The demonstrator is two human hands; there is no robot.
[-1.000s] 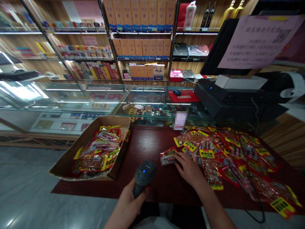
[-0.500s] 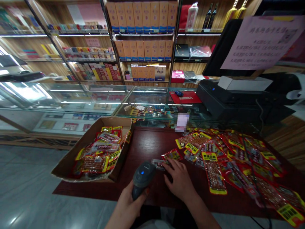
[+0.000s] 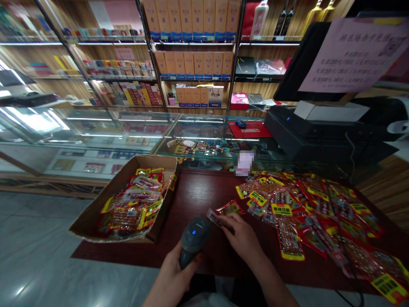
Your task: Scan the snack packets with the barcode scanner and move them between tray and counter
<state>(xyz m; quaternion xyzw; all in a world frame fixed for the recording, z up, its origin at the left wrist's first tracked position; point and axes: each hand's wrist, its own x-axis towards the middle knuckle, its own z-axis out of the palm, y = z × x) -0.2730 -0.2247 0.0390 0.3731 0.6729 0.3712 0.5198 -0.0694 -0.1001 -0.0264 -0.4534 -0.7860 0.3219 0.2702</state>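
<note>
My left hand (image 3: 179, 268) is wrapped round the handle of a dark grey barcode scanner (image 3: 195, 233), whose blue light shows on top. Just to the right, my right hand (image 3: 240, 234) pinches a small clear snack packet (image 3: 214, 217) above the dark red table (image 3: 194, 187). A red snack packet (image 3: 230, 207) lies right behind those fingers. Over the table's right side spreads a heap of red and yellow snack packets (image 3: 289, 226), one lying lengthwise at its near edge. The scanner's head points away from me, beside the held packet.
At the left, an open cardboard box (image 3: 159, 221) holds several snack packets. Behind the table stands a glass display counter (image 3: 140, 123). A monitor (image 3: 297, 64) with a pink notice rises at the right, and a dark cable (image 3: 338, 230) crosses the heap.
The right fingers have closed on the small clear packet and tilted it up from the table. The scanner in my left hand has shifted slightly to the right.
</note>
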